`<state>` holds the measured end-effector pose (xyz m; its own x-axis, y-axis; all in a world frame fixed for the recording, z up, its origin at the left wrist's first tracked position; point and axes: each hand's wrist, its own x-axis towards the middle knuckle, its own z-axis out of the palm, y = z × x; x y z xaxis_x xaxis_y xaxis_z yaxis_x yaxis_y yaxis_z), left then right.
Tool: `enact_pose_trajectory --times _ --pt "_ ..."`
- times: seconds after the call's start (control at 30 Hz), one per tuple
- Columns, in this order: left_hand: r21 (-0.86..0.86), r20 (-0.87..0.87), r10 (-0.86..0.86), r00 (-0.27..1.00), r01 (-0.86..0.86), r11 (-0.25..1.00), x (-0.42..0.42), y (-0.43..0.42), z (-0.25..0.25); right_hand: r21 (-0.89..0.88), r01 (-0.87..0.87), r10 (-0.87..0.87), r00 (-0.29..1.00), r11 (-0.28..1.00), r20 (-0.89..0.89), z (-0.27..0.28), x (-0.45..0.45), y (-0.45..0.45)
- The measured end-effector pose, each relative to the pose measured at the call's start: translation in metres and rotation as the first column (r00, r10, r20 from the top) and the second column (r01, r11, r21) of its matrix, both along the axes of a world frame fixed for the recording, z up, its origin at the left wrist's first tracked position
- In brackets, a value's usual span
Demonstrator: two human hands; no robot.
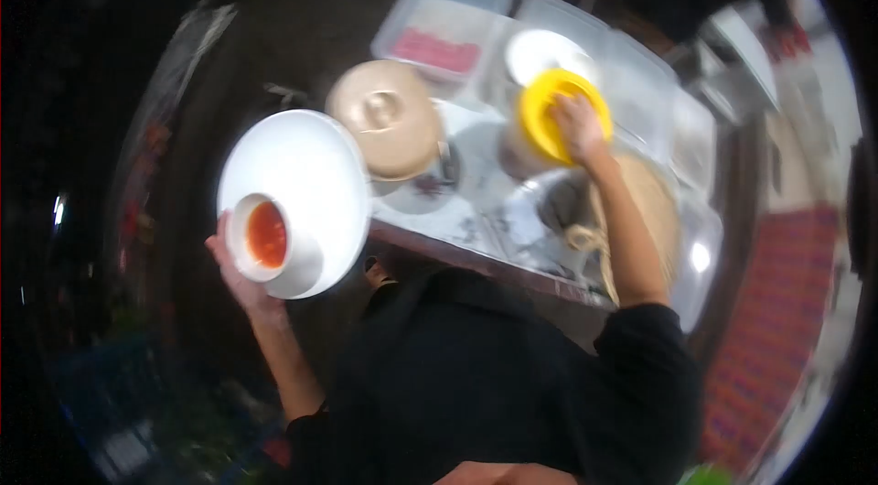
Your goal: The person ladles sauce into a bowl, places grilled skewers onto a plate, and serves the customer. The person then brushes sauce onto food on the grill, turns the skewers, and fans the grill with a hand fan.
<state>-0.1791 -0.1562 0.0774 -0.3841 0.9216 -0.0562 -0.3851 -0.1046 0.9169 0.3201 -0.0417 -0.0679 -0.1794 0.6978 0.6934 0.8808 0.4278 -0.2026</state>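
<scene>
My left hand grips the edge of a large white plate, held out to the left of the table. On the plate, near my fingers, is a small white bowl with red sauce in it. My right hand is closed on a round yellow lid, its fingers at the middle of the lid. Beneath the lid is a see-through container, blurred. Whether the lid sits fully on it I cannot tell.
A beige lidded pot stands between the plate and the container. Behind are clear plastic boxes, one holding something pink, and a white round lid. A woven round tray lies beneath my right forearm. The table's front edge runs before me.
</scene>
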Motion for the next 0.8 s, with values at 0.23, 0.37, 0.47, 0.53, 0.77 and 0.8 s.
enact_pose_trajectory --times 0.23,0.37,0.47,0.53,0.77,0.8 --pt "0.039 -0.009 0.284 0.959 -0.284 0.958 -0.137 -0.032 -0.019 -0.305 0.135 -0.09 0.984 0.943 0.155 0.015 -0.041 -0.009" --pt "-0.002 -0.046 0.396 0.917 -0.396 0.918 -0.223 -0.068 -0.003 -0.102 -0.103 0.145 0.756 0.989 0.638 0.015 -0.025 -0.009" --pt "0.02 -0.11 0.47 0.876 -0.471 0.882 -0.302 -0.091 -0.011 0.002 0.431 -0.379 0.791 0.902 0.481 0.047 -0.089 0.015" --pt "0.037 -0.117 0.483 0.868 -0.483 0.875 -0.356 -0.106 -0.002 -0.136 0.336 -0.303 0.927 0.932 0.219 0.105 -0.211 0.033" --pt "-0.002 -0.226 0.588 0.777 -0.604 0.797 -0.476 -0.151 0.028 -0.394 -0.527 0.337 0.824 0.753 -0.456 0.169 -0.602 0.084" --pt "-0.003 -0.195 0.603 0.774 -0.615 0.789 -0.488 -0.155 0.024 -0.388 -0.577 0.398 0.799 0.719 -0.45 0.173 -0.648 0.084"
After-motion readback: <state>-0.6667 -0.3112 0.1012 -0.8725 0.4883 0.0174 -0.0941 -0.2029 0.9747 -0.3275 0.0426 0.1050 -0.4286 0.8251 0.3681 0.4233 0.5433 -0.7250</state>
